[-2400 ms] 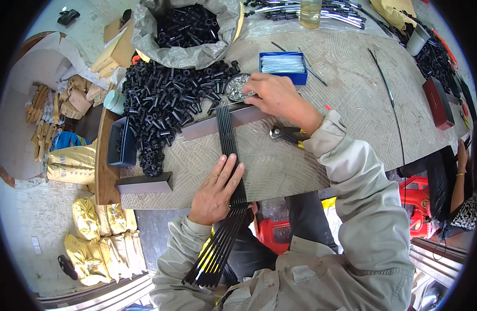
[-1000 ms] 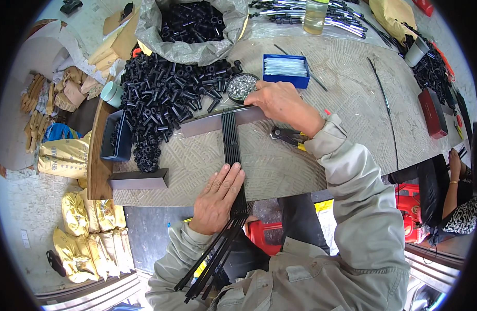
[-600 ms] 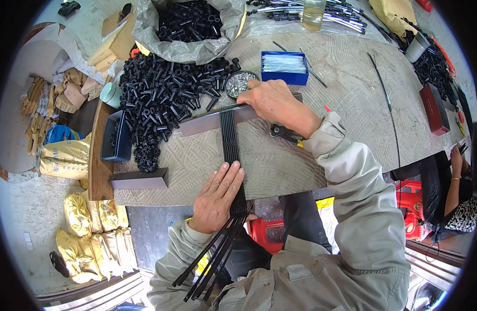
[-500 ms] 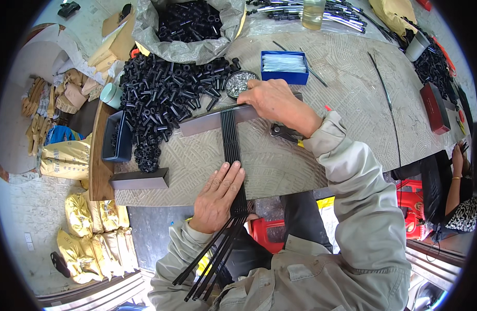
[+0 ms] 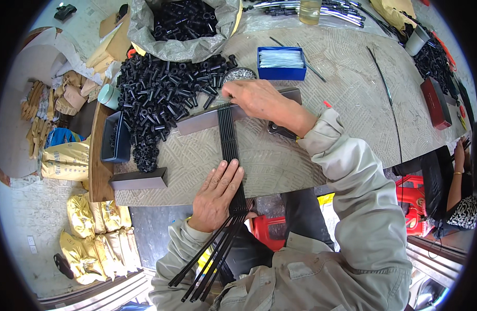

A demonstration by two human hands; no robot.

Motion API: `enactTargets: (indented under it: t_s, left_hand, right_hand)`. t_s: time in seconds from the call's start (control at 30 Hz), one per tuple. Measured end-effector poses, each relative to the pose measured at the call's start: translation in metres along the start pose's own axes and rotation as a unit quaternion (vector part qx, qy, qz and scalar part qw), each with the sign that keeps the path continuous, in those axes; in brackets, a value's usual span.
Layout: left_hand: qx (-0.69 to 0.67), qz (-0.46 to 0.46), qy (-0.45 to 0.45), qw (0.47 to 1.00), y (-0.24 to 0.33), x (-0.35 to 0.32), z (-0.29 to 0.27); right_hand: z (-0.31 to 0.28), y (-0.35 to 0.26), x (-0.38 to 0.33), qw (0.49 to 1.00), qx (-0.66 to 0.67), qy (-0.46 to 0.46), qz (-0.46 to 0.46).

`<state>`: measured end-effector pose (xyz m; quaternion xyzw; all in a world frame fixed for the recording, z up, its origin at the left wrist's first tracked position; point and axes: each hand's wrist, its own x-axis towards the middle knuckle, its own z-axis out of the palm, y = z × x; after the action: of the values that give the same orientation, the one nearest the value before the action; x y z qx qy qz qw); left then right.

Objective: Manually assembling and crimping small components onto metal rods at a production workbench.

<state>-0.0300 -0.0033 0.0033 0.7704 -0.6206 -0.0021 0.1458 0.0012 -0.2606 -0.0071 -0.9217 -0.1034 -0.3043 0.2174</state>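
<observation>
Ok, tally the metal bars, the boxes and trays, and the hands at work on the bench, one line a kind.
Grey metal bars: 2, the long bar under the right hand and the short bar at the bench edge.
Boxes and trays: 2, blue box and dark tray.
Hands on the black rods: 2, with the left hand.
Total: 6

A patterned worktable (image 5: 347,98) carries black tubes (image 5: 160,98), rods (image 5: 229,140), a blue box (image 5: 281,63).

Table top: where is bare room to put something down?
Bare mat lies right of the blue box, toward the red box. A smaller patch lies between the metal block and the black rods. It is crowded around the black tube pile.
</observation>
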Motion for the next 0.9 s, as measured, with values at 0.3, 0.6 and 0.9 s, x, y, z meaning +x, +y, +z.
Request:
enactTargets:
  t_s: [0.3,0.6,0.9]
  left_hand:
    - [0.019,0.011,0.02,1.0,0.0,0.005,0.005]
    - [0.05,0.012,0.064,0.997,-0.004,-0.001,0.007]
    - [0.019,0.01,0.06,0.998,-0.005,-0.003,0.005]
  right_hand:
    - [-0.007,0.013,-0.003,0.996,-0.084,0.013,-0.015]
    - [-0.09,0.086,-0.006,0.953,-0.254,0.009,0.164]
    - [-0.096,0.124,0.013,0.899,-0.421,-0.11,0.046]
